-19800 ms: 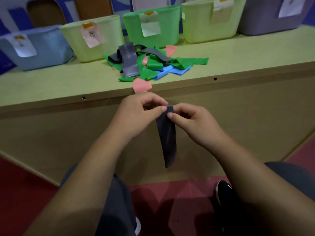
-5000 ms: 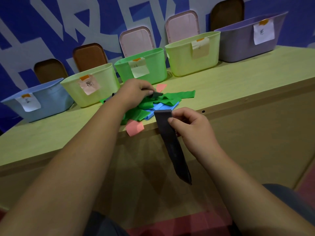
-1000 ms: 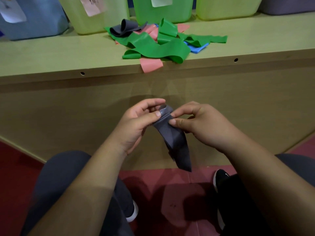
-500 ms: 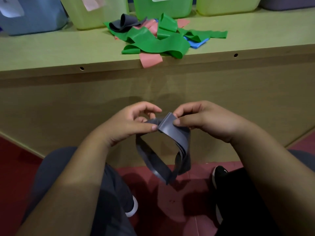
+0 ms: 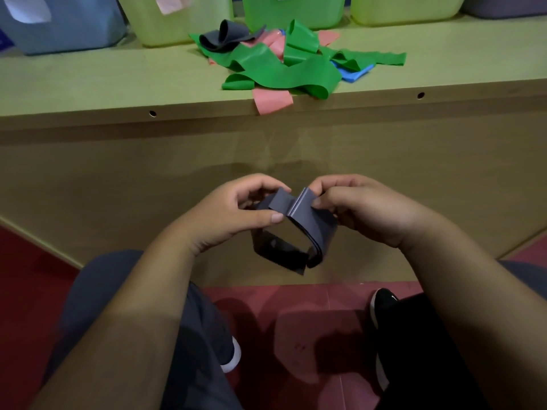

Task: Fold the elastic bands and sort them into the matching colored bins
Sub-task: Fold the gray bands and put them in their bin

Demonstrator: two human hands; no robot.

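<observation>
A dark grey elastic band hangs in a short loop in front of the table's face, below its edge. My left hand pinches the band's left end between thumb and fingers. My right hand pinches the right end, and the two ends meet between my hands. On the table lies a heap of bands: long green ones, pink ones, a blue one and another dark grey one. Behind the heap stands a row of bins: blue, pale yellow-green, green, another yellow-green.
A purple-grey bin shows at the far right of the row. The pale green table has a wooden front panel with small holes. One pink band hangs over the edge. My legs and shoes are over a red floor.
The hanging grey band has been drawn up from a long strip into a shorter folded loop, with my hands bringing its ends together. The view has tilted slightly lower.
</observation>
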